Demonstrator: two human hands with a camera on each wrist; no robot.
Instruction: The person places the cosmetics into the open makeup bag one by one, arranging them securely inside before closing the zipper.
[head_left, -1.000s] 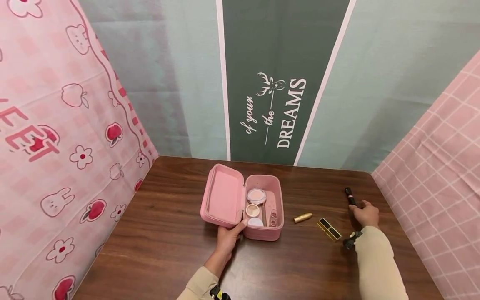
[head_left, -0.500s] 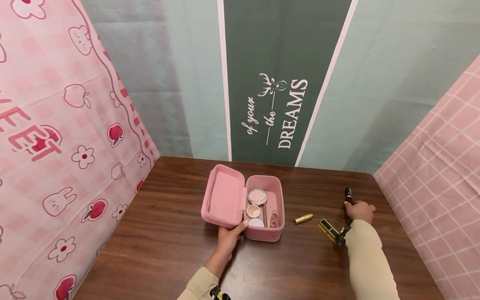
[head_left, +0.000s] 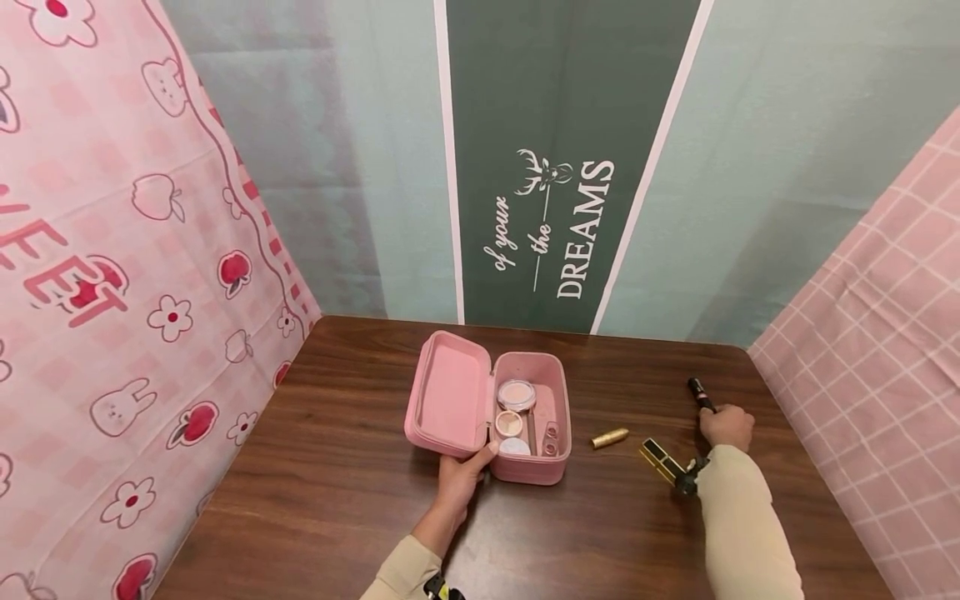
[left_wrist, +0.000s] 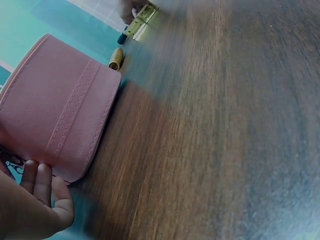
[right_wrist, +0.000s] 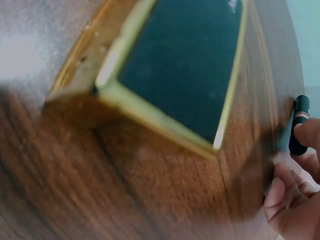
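In the head view a pink zippered makeup case (head_left: pixel 529 471) lies open with its lid (head_left: pixel 453 390) tipped left. My left hand (head_left: pixel 459 483) grips its front corner near the hinge, thumb on the rim; in the left wrist view its fingers touch the case's side. At the right my right hand (head_left: pixel 727 427) holds a black cosmetic tube (head_left: pixel 700 392) with a pinkish band, pinched between thumb and fingers in the right wrist view. Part of the tube is hidden by the hand. A gold-edged black rectangular case (head_left: pixel 660 458) lies beside the right wrist.
A gold bullet-shaped tube (head_left: pixel 610 438) lies between the makeup case and the rectangular case. Inside the makeup case are a round compact (head_left: pixel 517 395), a small round pot (head_left: pixel 508 423), a white round item (head_left: pixel 514 447) and a pink item (head_left: pixel 551 439). Fabric hangings border the wooden table (head_left: pixel 360 467).
My right hand has shifted slightly left and then a little back right, and the black tube has turned in its fingers. The left hand has kept its hold on the case.
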